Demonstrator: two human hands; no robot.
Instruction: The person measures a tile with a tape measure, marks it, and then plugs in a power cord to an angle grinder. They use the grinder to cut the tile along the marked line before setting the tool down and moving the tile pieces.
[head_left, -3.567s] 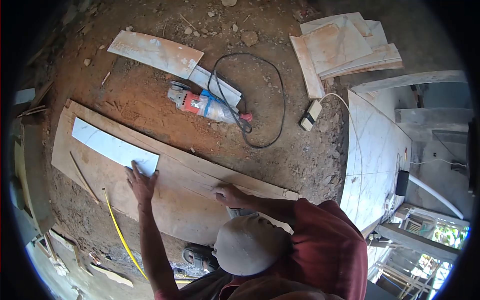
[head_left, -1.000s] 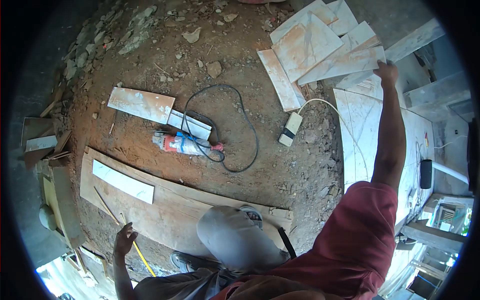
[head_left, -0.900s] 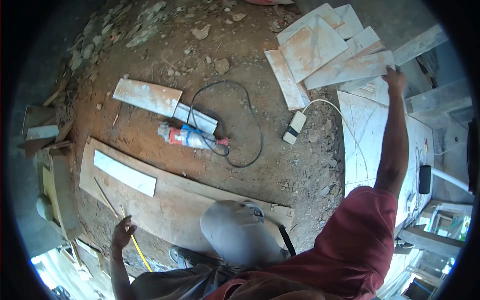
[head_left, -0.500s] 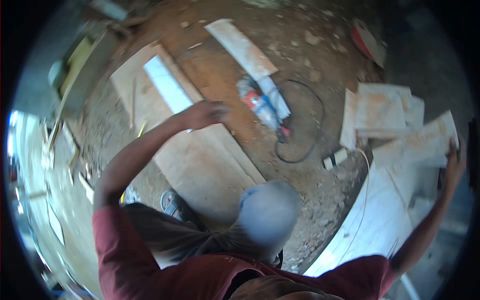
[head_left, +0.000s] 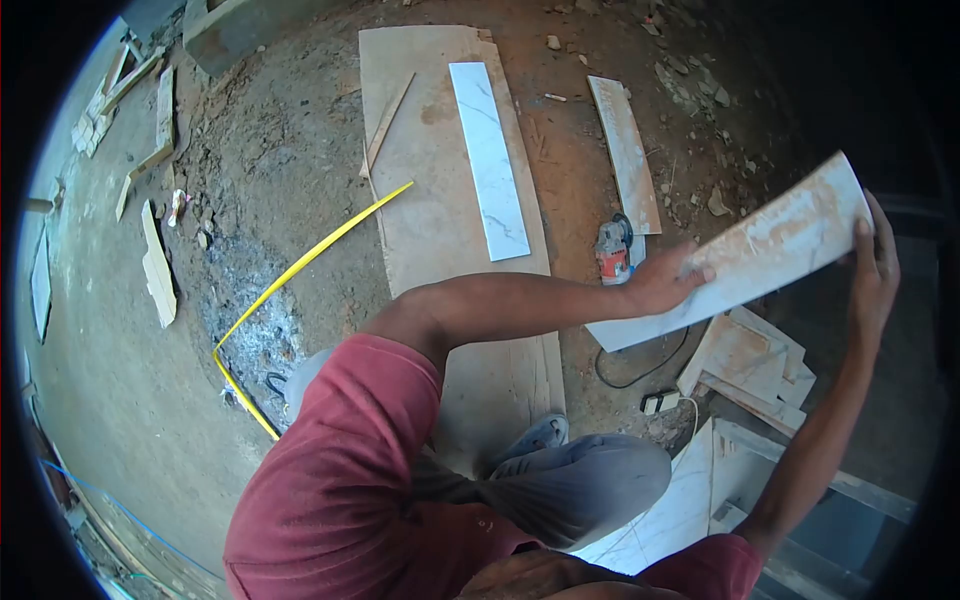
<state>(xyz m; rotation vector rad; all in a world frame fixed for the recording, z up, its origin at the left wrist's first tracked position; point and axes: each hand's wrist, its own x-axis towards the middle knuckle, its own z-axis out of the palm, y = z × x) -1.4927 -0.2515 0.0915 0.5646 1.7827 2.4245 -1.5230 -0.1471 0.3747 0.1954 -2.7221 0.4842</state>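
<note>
A long white marble-patterned tile strip (head_left: 760,255), smeared with brown dust, is held up at a slant between my two hands. My left hand (head_left: 668,280) grips its upper edge toward the near end, fingers curled over the dusty face. At the far right end, my right hand (head_left: 874,255) is closed around the short edge. Just beyond my left hand, a red and grey angle grinder (head_left: 611,252) rests on the ground, its lower part hidden by the strip. Another white tile strip (head_left: 488,160) lies flat on a large brown board (head_left: 420,240).
A dusty tile strip (head_left: 625,155) lies beyond the grinder. Tile offcuts (head_left: 750,355) are piled at right, near a power socket block (head_left: 660,402) with a cord. A yellow measuring tape (head_left: 300,262) stretches across the dirt at left. Larger white tiles (head_left: 650,525) lie beside my knee.
The dusty strip has been lifted off the tiles at right and swung over toward the grinder. My left hand has moved right from above the board and taken hold of it.
</note>
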